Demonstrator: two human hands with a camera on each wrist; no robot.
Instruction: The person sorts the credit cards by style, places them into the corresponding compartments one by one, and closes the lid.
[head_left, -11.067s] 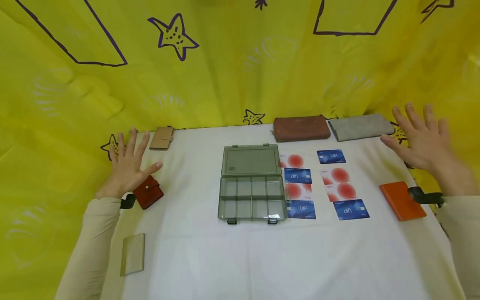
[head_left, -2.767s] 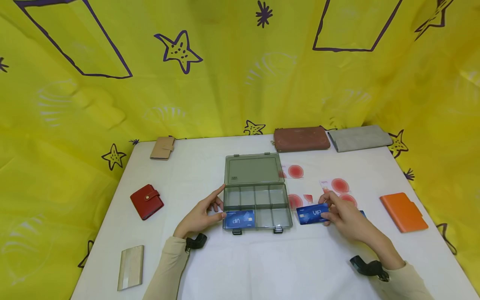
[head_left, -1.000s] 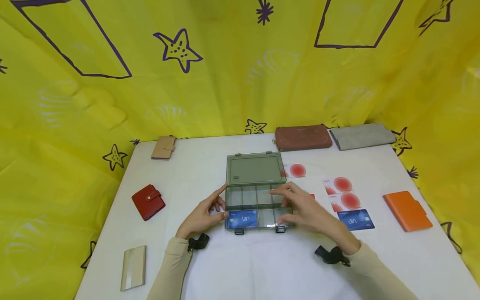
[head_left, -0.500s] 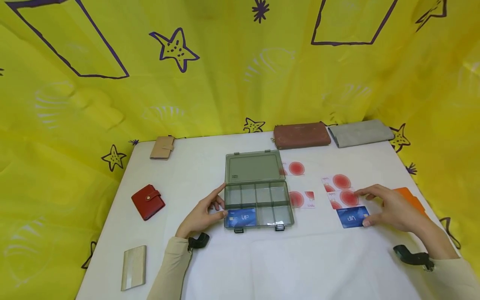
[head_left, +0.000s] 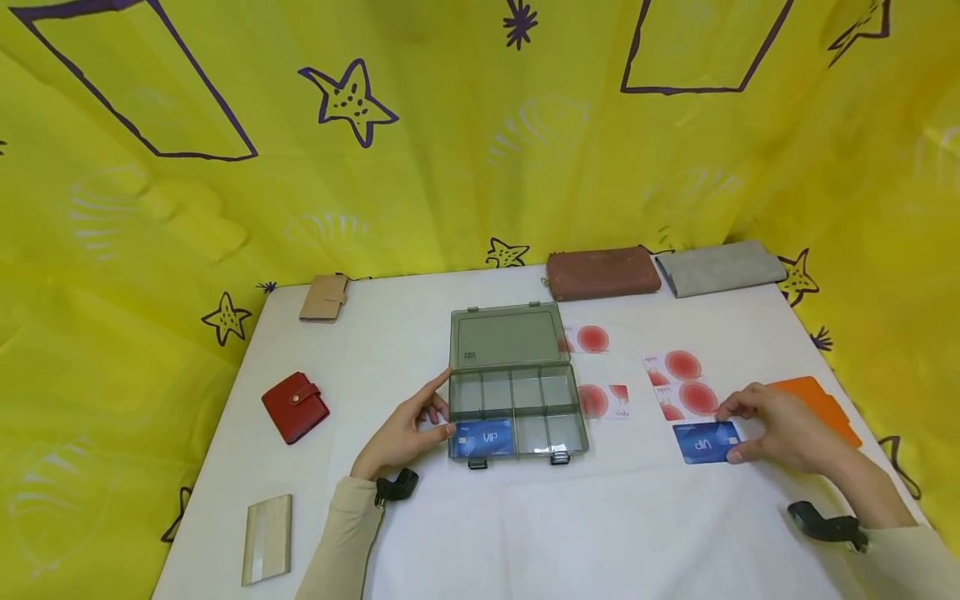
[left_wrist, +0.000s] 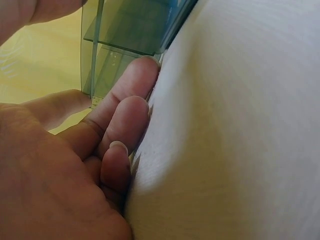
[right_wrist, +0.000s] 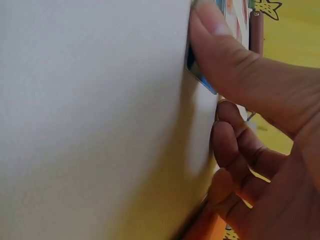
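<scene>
My left hand holds the left side of an open, see-through green compartment box. In the left wrist view, curled fingers rest on the tabletop against the box. A blue VIP card lies over the box's front-left compartments. At the right, my right hand grips the right end of another blue VIP card, which lies at or close to the table. The right wrist view has the thumb on that card, its other fingers bent beside it.
Red-and-white cards lie behind the blue card; others sit right of the box. An orange card holder is partly behind my right hand. Brown and grey wallets line the back; a red wallet lies left.
My right hand left the box's right half, where the blue card beside it went into the box's front left, and moved right to the other blue card. My left hand stays at the box.
</scene>
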